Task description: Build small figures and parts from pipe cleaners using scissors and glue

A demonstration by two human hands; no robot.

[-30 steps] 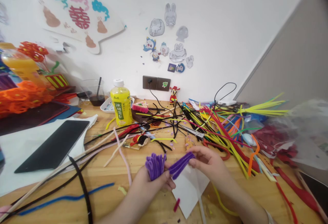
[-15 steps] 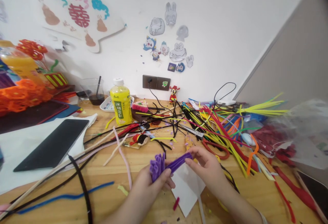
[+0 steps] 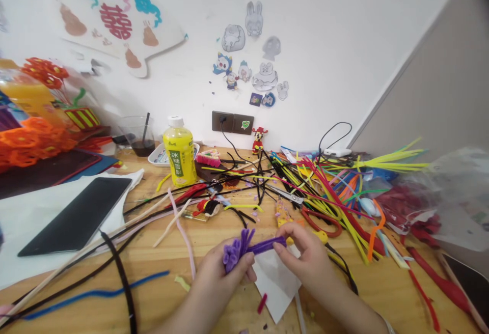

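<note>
A bundle of purple pipe cleaners [image 3: 237, 250] is between my two hands, above the table. My left hand [image 3: 225, 273] wraps round its curled and looped end, with a few short tips sticking up past the thumb. Toward the right, straight purple strands stretch to my right hand [image 3: 303, 255], whose thumb and fingers pinch their far end. Beneath the hands lies a white sheet of paper [image 3: 277, 290], and a short dark pink piece of pipe cleaner [image 3: 262, 303] rests by its left edge.
Scissors with red handles [image 3: 323, 222] lie just beyond my right hand, near a heap of coloured pipe cleaners [image 3: 328, 181]. A yellow bottle [image 3: 179, 153] stands behind. At left are a black tablet [image 3: 78, 217], a blue pipe cleaner [image 3: 99, 294] and long black strands.
The strands between my hands now lie more level, as my right hand has lowered their far end slightly. My left hand keeps its hold on the bundle.
</note>
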